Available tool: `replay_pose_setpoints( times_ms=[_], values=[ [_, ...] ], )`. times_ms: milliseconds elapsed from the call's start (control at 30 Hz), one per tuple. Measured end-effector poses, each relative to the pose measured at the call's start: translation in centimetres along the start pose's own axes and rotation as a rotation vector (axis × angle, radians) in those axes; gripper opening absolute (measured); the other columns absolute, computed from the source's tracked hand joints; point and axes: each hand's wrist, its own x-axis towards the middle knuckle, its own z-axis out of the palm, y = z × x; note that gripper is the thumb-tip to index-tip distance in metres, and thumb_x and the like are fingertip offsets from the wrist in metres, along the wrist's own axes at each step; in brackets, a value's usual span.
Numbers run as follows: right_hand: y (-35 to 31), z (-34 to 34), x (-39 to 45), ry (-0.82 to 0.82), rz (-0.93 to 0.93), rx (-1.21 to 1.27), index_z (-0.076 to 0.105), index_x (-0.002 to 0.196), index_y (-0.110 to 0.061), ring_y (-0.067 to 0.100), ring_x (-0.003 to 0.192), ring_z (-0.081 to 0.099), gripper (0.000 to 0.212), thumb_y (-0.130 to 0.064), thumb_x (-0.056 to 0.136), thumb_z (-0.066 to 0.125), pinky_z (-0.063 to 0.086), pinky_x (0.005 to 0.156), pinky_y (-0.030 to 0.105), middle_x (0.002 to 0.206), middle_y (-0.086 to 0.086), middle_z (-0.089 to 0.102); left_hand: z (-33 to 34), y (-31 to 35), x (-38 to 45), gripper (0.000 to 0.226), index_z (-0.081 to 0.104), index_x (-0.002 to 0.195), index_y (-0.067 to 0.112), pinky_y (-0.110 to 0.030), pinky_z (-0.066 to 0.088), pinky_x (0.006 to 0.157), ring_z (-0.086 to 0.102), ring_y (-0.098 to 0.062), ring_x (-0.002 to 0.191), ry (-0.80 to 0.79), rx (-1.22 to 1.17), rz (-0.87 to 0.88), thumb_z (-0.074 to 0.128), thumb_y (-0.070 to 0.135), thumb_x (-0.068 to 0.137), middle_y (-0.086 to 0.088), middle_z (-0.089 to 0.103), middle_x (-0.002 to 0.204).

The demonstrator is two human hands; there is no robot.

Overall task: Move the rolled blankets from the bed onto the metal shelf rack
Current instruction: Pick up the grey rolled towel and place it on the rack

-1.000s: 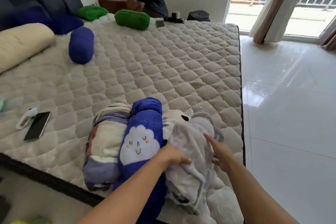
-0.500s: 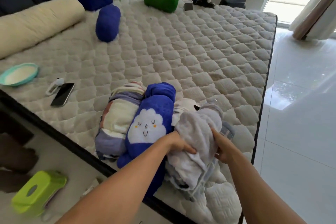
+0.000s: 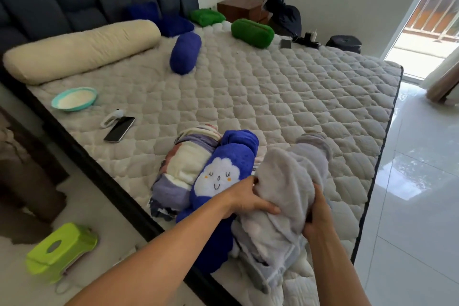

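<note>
Grey blanket [image 3: 293, 181], at the bed's [image 3: 273, 87] 5 o'clock corner, is now being clasped by left hand [image 3: 248, 200] and right hand [image 3: 319, 216], half a second after first contact; lift looking imminent.

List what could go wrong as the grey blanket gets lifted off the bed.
1. The grey blanket looks loosely rolled, with its lower end sagging past the bed edge; held by the left hand and right hand, it may unroll.
2. It presses against the blue cloud blanket near the edge, so lifting could drag that one off.
3. The green stool on the floor is a possible trip hazard.
</note>
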Motion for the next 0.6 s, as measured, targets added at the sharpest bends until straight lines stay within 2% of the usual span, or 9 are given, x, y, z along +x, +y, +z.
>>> replay_pose_setpoints(
  times_ms=[67, 133, 167, 233, 333, 400, 433, 533, 600],
  values=[
    [-0.2, 1.4, -1.2, -0.063, -0.038, 0.026, 0.066, 0.117, -0.017, 0.031, 0.110, 0.062, 0.058, -0.053, 0.072, 0.067, 0.050, 0.093, 0.049, 0.118, 0.012, 0.068, -1.9, 0.9, -2.5, 0.069, 0.048, 0.124, 0.028, -0.031, 0.048, 0.081, 0.055, -0.010, 0.104, 0.001, -0.038, 0.002, 0.084, 0.042, 0.066, 0.013, 0.059, 0.113],
    [0.0, 3.3, -3.1, -0.140, -0.062, 0.030, 0.063, 0.122, -0.018, 0.030, 0.111, 0.062, 0.057, -0.053, 0.078, 0.064, 0.051, 0.090, 0.046, 0.120, 0.012, 0.067, -3.8, 1.0, -5.3, 0.046, 0.051, 0.105, 0.033, -0.034, 0.049, 0.077, 0.055, -0.009, 0.096, 0.022, -0.097, 0.013, 0.082, 0.039, 0.070, 0.015, 0.057, 0.101],
    [0.3, 4.4, -4.1, -0.191, -0.057, 0.011, 0.063, 0.120, -0.017, 0.030, 0.110, 0.061, 0.052, -0.052, 0.081, 0.061, 0.051, 0.091, 0.046, 0.118, 0.011, 0.067, -4.8, 0.6, -6.9, 0.047, 0.051, 0.106, 0.033, -0.036, 0.050, 0.079, 0.055, -0.011, 0.098, 0.047, -0.125, 0.019, 0.081, 0.039, 0.071, 0.015, 0.056, 0.101],
    [1.4, 7.1, -6.8, -0.296, -0.029, -0.045, 0.064, 0.110, -0.015, 0.031, 0.109, 0.060, 0.040, -0.046, 0.086, 0.058, 0.047, 0.096, 0.047, 0.115, 0.014, 0.067, -6.9, -1.3, -10.1, 0.068, 0.045, 0.124, 0.030, -0.040, 0.052, 0.083, 0.055, -0.017, 0.107, 0.115, -0.190, 0.015, 0.082, 0.042, 0.068, 0.013, 0.056, 0.107],
    [4.7, 11.9, -11.2, -0.466, -0.022, -0.191, 0.066, 0.107, -0.012, 0.032, 0.108, 0.062, 0.034, -0.038, 0.087, 0.060, 0.048, 0.096, 0.047, 0.112, 0.016, 0.069, -9.9, -6.0, -15.7, 0.096, 0.039, 0.137, 0.035, -0.049, 0.049, 0.097, 0.055, -0.020, 0.119, 0.218, -0.288, 0.057, 0.087, 0.050, 0.055, 0.008, 0.059, 0.127],
    [8.2, 15.5, -15.2, -0.598, -0.037, -0.302, 0.066, 0.106, -0.012, 0.028, 0.092, 0.065, 0.032, -0.038, 0.088, 0.058, 0.052, 0.079, 0.041, 0.095, 0.011, 0.071, -11.7, -10.3, -20.6, 0.098, 0.044, 0.136, 0.036, -0.049, 0.045, 0.105, 0.056, -0.018, 0.122, 0.294, -0.377, 0.124, 0.089, 0.050, 0.050, 0.008, 0.062, 0.130],
    [10.0, 17.3, -17.3, -0.660, -0.047, -0.362, 0.064, 0.108, -0.012, 0.027, 0.088, 0.065, 0.031, -0.037, 0.089, 0.057, 0.052, 0.074, 0.039, 0.094, 0.010, 0.070, -12.3, -12.4, -23.2, 0.095, 0.046, 0.135, 0.035, -0.047, 0.044, 0.107, 0.057, -0.017, 0.123, 0.327, -0.409, 0.147, 0.090, 0.048, 0.051, 0.008, 0.063, 0.129],
    [15.1, 21.5, -22.6, -0.873, -0.045, -0.484, 0.057, 0.118, -0.014, 0.029, 0.090, 0.065, 0.035, -0.034, 0.090, 0.057, 0.053, 0.075, 0.040, 0.104, 0.010, 0.067, -13.4, -17.8, -30.1, 0.088, 0.044, 0.137, 0.035, -0.044, 0.045, 0.106, 0.055, -0.015, 0.124, 0.459, -0.503, 0.165, 0.089, 0.037, 0.061, 0.009, 0.062, 0.132],
    [19.0, 24.2, -26.9, -1.031, -0.040, -0.584, 0.059, 0.124, -0.013, 0.030, 0.097, 0.068, 0.047, -0.039, 0.084, 0.064, 0.054, 0.079, 0.041, 0.110, 0.011, 0.070, -13.6, -22.3, -35.5, 0.085, 0.047, 0.136, 0.033, -0.046, 0.046, 0.105, 0.056, -0.018, 0.125, 0.536, -0.609, 0.205, 0.088, 0.032, 0.063, 0.007, 0.063, 0.132]
  ],
)
